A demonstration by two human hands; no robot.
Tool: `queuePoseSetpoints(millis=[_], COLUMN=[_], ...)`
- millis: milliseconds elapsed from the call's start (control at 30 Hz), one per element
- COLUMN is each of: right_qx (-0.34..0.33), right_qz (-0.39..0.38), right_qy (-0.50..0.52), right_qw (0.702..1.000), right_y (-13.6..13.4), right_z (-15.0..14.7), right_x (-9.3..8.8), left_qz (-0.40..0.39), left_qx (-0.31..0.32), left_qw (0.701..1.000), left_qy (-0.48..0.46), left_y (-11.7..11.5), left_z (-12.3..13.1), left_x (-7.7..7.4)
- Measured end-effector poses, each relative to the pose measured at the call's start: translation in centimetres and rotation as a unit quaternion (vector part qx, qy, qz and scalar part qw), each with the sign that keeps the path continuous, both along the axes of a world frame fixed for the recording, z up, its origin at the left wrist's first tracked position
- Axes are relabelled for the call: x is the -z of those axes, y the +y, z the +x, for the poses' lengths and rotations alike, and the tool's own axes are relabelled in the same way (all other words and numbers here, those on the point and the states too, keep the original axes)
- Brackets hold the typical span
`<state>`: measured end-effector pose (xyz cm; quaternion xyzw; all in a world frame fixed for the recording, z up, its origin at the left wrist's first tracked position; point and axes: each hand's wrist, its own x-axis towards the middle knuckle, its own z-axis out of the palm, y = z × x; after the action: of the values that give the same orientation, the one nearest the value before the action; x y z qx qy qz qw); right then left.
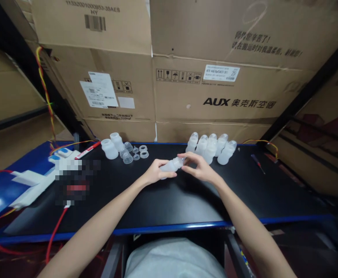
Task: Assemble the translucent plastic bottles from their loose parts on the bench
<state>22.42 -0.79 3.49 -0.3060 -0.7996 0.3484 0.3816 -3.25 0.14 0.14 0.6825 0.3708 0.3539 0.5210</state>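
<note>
A frosted white baby bottle [171,165] lies tilted between my hands, its top end pointing right. My left hand [155,172] is closed around the bottle's body. The fingers of my right hand [198,166] are closed at the bottle's top end, where a clear part partly shows. Behind my right hand stand several capped baby bottles [202,144] in a group. Left of my left hand are two open bottle bodies [109,150], beside clear domed caps [127,157], clear nipples [136,156] and ring collars [143,154].
A white power strip [44,179] with red cables lies on the left, near a pixelated patch. A screwdriver [258,163] rests on the black table mat [169,204] at right. Large cardboard boxes [180,100] wall off the back, between dark frame posts.
</note>
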Motion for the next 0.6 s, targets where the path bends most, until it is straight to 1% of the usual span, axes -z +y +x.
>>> queuePoseSetpoints(millis=[100,133,200,333,400,467,600], right_qx=[0.01,0.016,0.031,0.067,0.088,0.105,0.118], right_qz=[-0.004,-0.008,-0.016,0.004,0.007,-0.01,-0.087], right_qy=[-0.017,-0.026,-0.057,-0.147,-0.162,-0.155,-0.109], right_qw=[1.0,0.999,0.998,0.987,0.983,0.982,0.983], right_y=[-0.3,-0.4,-0.5,-0.5,-0.4,-0.2,0.1], right_z=[-0.1,-0.1,-0.1,-0.2,-0.4,-0.7,-1.5], right_x=[0.0,0.0,0.2,0.8,1.1,1.4,2.2], left_qz=[0.0,0.011,0.056,0.168,0.22,0.273,0.397], left_qx=[0.018,0.022,0.023,-0.01,-0.029,-0.05,-0.09], left_qw=[1.0,0.999,0.997,0.981,0.967,0.948,0.89], left_qy=[0.016,0.024,0.042,0.098,0.127,0.154,0.205], left_y=[0.1,0.0,-0.2,-0.6,-0.6,-0.6,-0.2], left_z=[-0.1,-0.1,0.0,0.6,0.7,0.8,0.8], left_x=[0.1,0.0,0.0,0.3,0.6,1.0,1.5])
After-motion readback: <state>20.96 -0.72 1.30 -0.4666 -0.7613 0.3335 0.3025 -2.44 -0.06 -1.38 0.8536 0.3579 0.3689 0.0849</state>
